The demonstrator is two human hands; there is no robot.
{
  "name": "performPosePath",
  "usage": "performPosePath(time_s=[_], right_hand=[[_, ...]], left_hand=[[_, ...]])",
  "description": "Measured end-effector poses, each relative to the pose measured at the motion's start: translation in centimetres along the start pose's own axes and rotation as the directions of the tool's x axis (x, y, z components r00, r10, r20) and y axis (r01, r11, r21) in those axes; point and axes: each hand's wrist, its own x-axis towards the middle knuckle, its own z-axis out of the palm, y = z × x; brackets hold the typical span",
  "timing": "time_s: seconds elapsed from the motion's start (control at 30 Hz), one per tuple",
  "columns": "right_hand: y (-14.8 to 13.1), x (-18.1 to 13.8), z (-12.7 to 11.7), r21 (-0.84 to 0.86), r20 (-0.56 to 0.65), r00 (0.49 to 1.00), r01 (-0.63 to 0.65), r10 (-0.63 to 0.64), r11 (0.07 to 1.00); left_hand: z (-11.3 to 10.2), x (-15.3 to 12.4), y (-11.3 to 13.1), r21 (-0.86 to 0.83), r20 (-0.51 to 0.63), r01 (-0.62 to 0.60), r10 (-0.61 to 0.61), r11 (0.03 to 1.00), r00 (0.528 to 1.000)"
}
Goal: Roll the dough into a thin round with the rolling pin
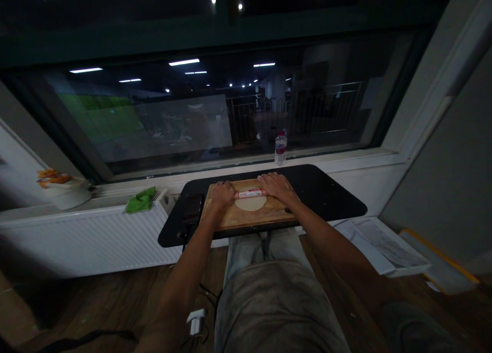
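A rolling pin with a red and white label lies across a round, flat sheet of dough. The dough rests on a wooden cutting board. At the pin's left end is my left hand, its fingers closed over the wood. My right hand grips the other end in the same way. Both forearms reach forward over the near edge of the board. The ends of the pin are hidden beneath my hands.
Under the board is a black table. A dark phone-like object lies left of the board. A water bottle stands on the windowsill. A green cloth and a white bowl sit on the radiator. An open white box is at right.
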Motion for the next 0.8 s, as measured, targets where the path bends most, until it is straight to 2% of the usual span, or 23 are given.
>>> performPosePath(time_s=[0.07, 0.13, 0.2, 0.3, 0.4, 0.5, 0.6, 0.7, 0.8], right_hand=[[0.0, 0.4, 0.0, 0.015, -0.018, 0.999, -0.028, 0.028, 1.0], [0.0, 0.4, 0.1, 0.024, -0.045, 0.998, -0.042, 0.043, 0.999], [0.1, 0.1, 0.3, 0.022, -0.087, 0.996, -0.024, 0.026, 0.999], [0.3, -0.6, 0.9, 0.03, -0.164, 0.986, 0.039, -0.034, 0.999], [0.4, -1.3, 1.5, 0.062, -0.233, 0.961, 0.171, -0.152, 0.983], [0.5, -1.9, 1.5, 0.084, -0.22, 0.936, 0.299, -0.275, 0.951], [0.7, -2.3, 1.2, 0.096, -0.171, 0.922, 0.366, -0.347, 0.926], [0.9, -2.4, 1.4, 0.117, -0.132, 0.924, 0.374, -0.359, 0.92], [1.0, -2.1, 2.0, 0.139, -0.1, 0.951, 0.304, -0.292, 0.942]], left_hand=[[-0.2, 0.2, 0.2, -0.11, -0.033, 0.166, -0.17, 0.98, 0.985], [-0.3, 0.2, 0.5, -0.223, -0.048, 0.308, -0.326, 0.925, 0.944], [-0.3, 0.1, 0.7, -0.289, -0.052, 0.365, -0.395, 0.885, 0.917], [-0.3, -0.1, 0.8, -0.3, -0.061, 0.349, -0.383, 0.888, 0.922], [-0.3, -0.2, 0.7, -0.276, -0.076, 0.335, -0.368, 0.901, 0.927], [-0.2, 0.0, 0.7, -0.238, -0.088, 0.368, -0.397, 0.899, 0.913], [0.1, 0.2, 0.5, -0.232, -0.102, 0.397, -0.429, 0.888, 0.898], [0.4, 0.1, 0.4, -0.287, -0.127, 0.382, -0.431, 0.878, 0.894], [0.4, -0.2, 0.3, -0.349, -0.203, 0.358, -0.443, 0.866, 0.873]])
